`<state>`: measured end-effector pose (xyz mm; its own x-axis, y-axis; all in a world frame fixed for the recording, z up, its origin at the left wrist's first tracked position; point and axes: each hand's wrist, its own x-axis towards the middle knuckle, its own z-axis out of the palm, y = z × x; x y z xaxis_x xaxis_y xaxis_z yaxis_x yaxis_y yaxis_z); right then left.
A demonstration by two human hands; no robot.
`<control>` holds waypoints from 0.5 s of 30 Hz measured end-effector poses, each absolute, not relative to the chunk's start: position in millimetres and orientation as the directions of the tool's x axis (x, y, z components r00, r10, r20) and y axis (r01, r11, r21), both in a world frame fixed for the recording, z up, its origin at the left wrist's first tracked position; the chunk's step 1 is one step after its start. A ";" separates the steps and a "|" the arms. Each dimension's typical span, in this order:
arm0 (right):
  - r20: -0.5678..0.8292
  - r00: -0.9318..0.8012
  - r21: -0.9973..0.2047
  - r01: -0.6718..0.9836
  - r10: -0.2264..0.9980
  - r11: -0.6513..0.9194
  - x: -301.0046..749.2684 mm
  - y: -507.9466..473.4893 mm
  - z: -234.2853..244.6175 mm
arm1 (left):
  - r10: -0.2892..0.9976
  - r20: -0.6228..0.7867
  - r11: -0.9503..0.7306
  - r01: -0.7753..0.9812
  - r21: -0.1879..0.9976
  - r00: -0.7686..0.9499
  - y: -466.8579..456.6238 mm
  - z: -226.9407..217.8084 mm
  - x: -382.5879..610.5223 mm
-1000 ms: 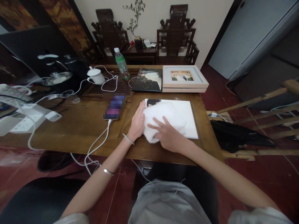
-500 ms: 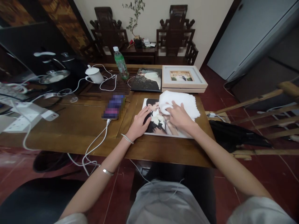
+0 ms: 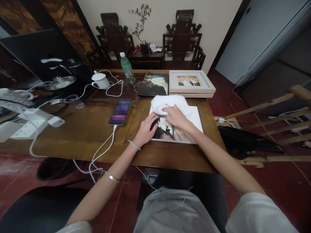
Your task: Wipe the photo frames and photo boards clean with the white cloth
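A photo panel (image 3: 167,134) with a picture of a couple lies flat at the front of the wooden table. My left hand (image 3: 146,129) rests on its left edge, fingers stretched out and holding nothing. Bunched under the fingers of my right hand (image 3: 178,118) is a white cloth (image 3: 170,102), pressed on the panel's upper part. The cloth covers the top of the picture, the faces included.
Behind the panel lie a dark photo panel (image 3: 155,84) and a pale framed picture (image 3: 191,84). A green-labelled bottle (image 3: 128,69), a lidded white cup (image 3: 100,81), a charging phone (image 3: 120,112) and a power strip (image 3: 30,123) stand or lie leftward, with loose cables.
My right hand has slid the white cloth left across the panel, uncovering its right side and hiding the pictured faces. My left hand has stayed on the left edge.
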<state>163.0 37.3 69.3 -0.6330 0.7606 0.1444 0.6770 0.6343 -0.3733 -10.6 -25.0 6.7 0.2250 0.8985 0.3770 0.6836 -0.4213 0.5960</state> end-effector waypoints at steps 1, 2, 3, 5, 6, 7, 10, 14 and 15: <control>0.159 -0.612 -0.365 0.693 0.775 0.622 177.1 39.9 66.9 | 0.900 0.371 -0.419 0.681 0.600 0.228 -25.1 6.5 -10.6; 0.177 -0.587 -0.353 0.711 0.790 0.608 191.3 42.5 64.6 | 0.902 0.365 -0.418 0.679 0.603 0.231 -25.1 6.6 -10.6; 0.193 -0.562 -0.336 0.732 0.804 0.592 204.9 44.6 62.4 | 0.903 0.360 -0.416 0.678 0.606 0.232 -25.0 6.7 -10.6; 0.210 -0.523 -0.284 0.776 0.826 0.564 227.8 44.9 58.3 | 0.907 0.353 -0.409 0.680 0.608 0.230 -24.9 7.1 -10.5; 0.215 -0.508 -0.252 0.796 0.834 0.550 236.4 42.1 56.4 | 0.908 0.351 -0.405 0.682 0.609 0.227 -24.8 7.2 -10.6; 0.214 -0.497 -0.217 0.815 0.841 0.537 242.8 36.9 54.7 | 0.909 0.351 -0.404 0.682 0.610 0.224 -24.8 7.2 -10.6; 0.198 -0.492 -0.117 0.847 0.847 0.519 250.4 7.2 50.6 | 0.908 0.360 -0.404 0.680 0.611 0.216 -25.1 6.9 -10.6; 0.227 -0.532 -0.057 0.829 0.816 0.557 246.4 -49.8 46.2 | 0.906 0.366 -0.407 0.681 0.609 0.214 -25.7 6.9 -10.3; 0.241 -0.541 -0.053 0.822 0.806 0.568 245.1 -63.0 45.2 | 0.905 0.366 -0.408 0.680 0.609 0.215 -25.8 7.0 -10.2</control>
